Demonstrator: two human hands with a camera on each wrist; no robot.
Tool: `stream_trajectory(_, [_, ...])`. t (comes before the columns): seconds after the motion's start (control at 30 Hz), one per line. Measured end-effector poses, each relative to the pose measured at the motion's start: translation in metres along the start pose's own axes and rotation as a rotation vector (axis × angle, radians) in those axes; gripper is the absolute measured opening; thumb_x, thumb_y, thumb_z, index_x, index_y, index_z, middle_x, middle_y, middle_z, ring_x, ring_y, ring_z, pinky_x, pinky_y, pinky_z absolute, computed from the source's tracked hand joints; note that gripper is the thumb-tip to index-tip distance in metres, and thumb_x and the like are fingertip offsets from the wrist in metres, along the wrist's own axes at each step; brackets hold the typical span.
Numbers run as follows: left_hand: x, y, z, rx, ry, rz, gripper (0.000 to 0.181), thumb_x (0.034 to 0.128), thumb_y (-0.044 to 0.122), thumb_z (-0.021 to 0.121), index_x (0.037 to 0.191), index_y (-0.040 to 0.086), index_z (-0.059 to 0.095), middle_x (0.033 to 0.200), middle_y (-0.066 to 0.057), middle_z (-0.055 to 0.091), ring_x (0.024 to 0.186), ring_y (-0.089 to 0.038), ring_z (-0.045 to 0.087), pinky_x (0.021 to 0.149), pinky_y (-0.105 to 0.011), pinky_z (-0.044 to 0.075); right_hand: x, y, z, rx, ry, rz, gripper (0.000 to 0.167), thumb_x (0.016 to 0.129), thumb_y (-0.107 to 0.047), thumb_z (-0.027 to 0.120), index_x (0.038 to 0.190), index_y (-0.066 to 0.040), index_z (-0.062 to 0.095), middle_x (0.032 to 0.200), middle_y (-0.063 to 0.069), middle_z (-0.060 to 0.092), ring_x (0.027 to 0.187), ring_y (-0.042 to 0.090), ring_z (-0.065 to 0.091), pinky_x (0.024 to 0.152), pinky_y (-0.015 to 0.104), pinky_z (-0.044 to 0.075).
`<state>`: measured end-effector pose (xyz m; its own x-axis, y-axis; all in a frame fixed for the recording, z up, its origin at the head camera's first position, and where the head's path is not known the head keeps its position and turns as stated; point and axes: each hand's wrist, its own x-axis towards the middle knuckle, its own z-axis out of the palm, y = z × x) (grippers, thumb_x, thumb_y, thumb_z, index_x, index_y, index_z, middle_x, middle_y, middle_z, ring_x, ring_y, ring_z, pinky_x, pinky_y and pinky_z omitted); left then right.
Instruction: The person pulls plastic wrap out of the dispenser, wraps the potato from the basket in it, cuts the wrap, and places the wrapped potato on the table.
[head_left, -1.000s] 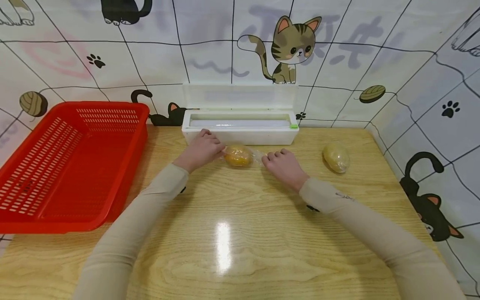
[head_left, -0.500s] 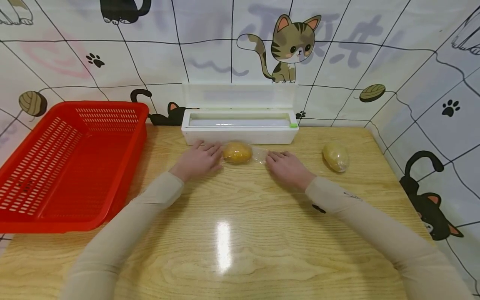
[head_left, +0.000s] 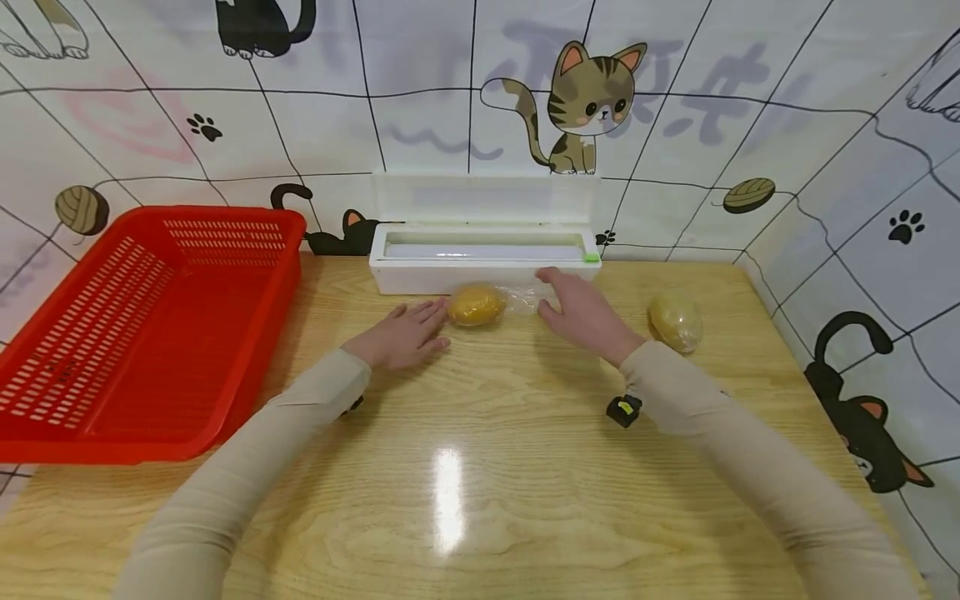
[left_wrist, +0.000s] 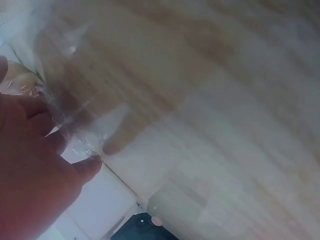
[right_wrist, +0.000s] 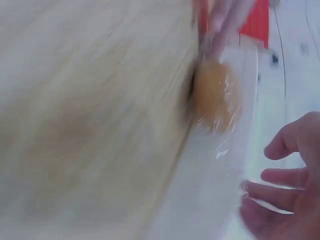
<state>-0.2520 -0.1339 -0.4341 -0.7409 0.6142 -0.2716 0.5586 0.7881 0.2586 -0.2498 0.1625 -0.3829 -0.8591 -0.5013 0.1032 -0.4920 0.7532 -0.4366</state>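
Observation:
A rounded yellow-orange fruit lies on the table in clear cling film, in front of the white cling film box. Loose film stretches out to its right. My left hand lies flat beside the fruit's left side, fingers straight; the left wrist view shows film at its fingertips. On the other side is my right hand, with thumb and fingers apart by the end of the film. In the right wrist view its fingers are loosely bent, and whether they touch the film is unclear.
The film box has its lid up and a roll inside. A paler yellow fruit in film lies at the right. A red plastic basket stands at the left. Cat-patterned walls border the table.
Both hands gripped the film ends a second ago and have since loosened. The left hand has flattened and come slightly nearer; the right hand has lifted off and spread its thumb and fingers.

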Motion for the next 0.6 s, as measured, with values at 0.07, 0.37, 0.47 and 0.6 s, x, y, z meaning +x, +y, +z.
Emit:
stream_trajectory(0.07, [0.001,0.0,-0.001,0.004,-0.022,-0.007,0.068,0.1043,0.047,0.028,0.154,0.008,0.005,0.16,-0.008,0.004,0.145,-0.029,0.007,0.112,-0.056,0.007,0.007,-0.02,0.005,-0.184,0.023,-0.066,0.044,0.094,-0.014,0.055,0.133,0.005,0.049,0.131,0.021,0.055,0.122,0.038,0.048,0.102,0.048,0.037])
stream_trajectory(0.37, [0.0,0.001,-0.001,0.016,-0.025,-0.032,0.069,0.1035,0.048,0.03,0.155,0.012,0.003,0.16,-0.005,0.002,0.145,-0.028,0.004,0.111,-0.058,0.004,0.024,-0.043,0.06,-0.749,0.018,-0.255,0.048,0.098,-0.012,0.057,0.138,0.01,0.042,0.135,0.025,0.05,0.123,0.034,0.05,0.097,0.04,0.045])
stream_trajectory(0.47, [-0.003,0.0,0.002,0.025,-0.028,-0.041,0.073,0.1025,0.05,0.032,0.155,0.012,-0.002,0.16,-0.005,0.0,0.145,-0.028,0.003,0.111,-0.059,0.004,0.025,-0.035,0.066,-0.844,0.043,-0.279,0.038,0.098,0.0,0.051,0.135,0.01,0.047,0.131,0.024,0.054,0.118,0.031,0.055,0.089,0.036,0.05])
stream_trajectory(0.6, [-0.013,0.001,0.002,0.083,-0.04,-0.05,0.076,0.1018,0.051,0.035,0.155,0.011,-0.001,0.161,-0.005,0.0,0.146,-0.026,0.002,0.111,-0.058,0.004,0.024,-0.033,0.062,-0.863,0.048,-0.328,0.036,0.097,0.002,0.053,0.131,0.009,0.051,0.127,0.024,0.057,0.115,0.03,0.058,0.086,0.034,0.051])
